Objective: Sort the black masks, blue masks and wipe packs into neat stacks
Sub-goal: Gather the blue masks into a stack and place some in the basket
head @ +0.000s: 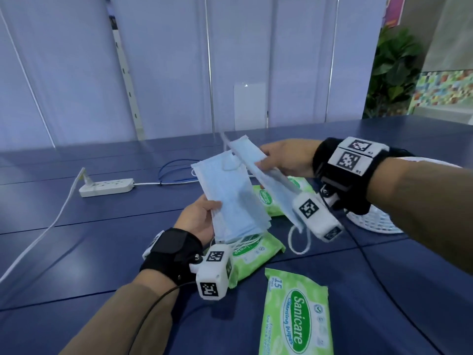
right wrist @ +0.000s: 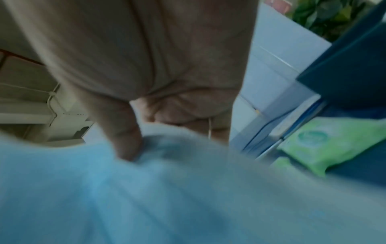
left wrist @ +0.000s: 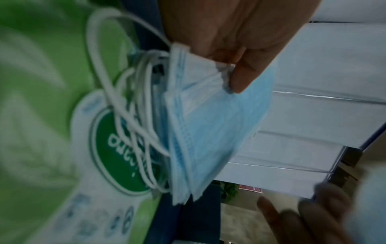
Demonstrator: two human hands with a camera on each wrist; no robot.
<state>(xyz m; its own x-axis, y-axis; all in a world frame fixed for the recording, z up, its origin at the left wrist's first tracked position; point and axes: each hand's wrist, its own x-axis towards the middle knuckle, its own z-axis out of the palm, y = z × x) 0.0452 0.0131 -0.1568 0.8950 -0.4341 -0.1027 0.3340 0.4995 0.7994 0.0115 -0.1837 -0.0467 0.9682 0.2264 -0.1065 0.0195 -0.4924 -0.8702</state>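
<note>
A stack of blue masks (head: 231, 198) is held above the dark blue tabletop (head: 76, 239), its lower end pinched in the left hand (head: 198, 219), thumb on top and fingers beneath; the left wrist view shows the thumb (left wrist: 246, 72) pressing the fanned edges while white ear loops (left wrist: 133, 115) dangle from that end. Just to the right, a single blue mask (head: 258, 172) slants toward the stack, gripped at its upper end by the right hand (head: 289, 158), whose grip is closed around it with the thumb (right wrist: 123, 132) bearing down on the fabric; one ear loop (head: 298, 239) hangs from its lower end. Both are clear of the tabletop. Beneath them lie green wipe packs: one (head: 256, 252) under the left wrist, one (head: 268, 201) partly hidden behind the masks, and a third (head: 294, 316) nearest the camera, label up. Both wrists wear black straps carrying white camera units with square markers. A white power strip (head: 106, 187) and its cable rest at the left, a coiled blue cable (head: 176, 172) beyond the masks, and a white basket (head: 376, 221) sits under the right forearm.
</note>
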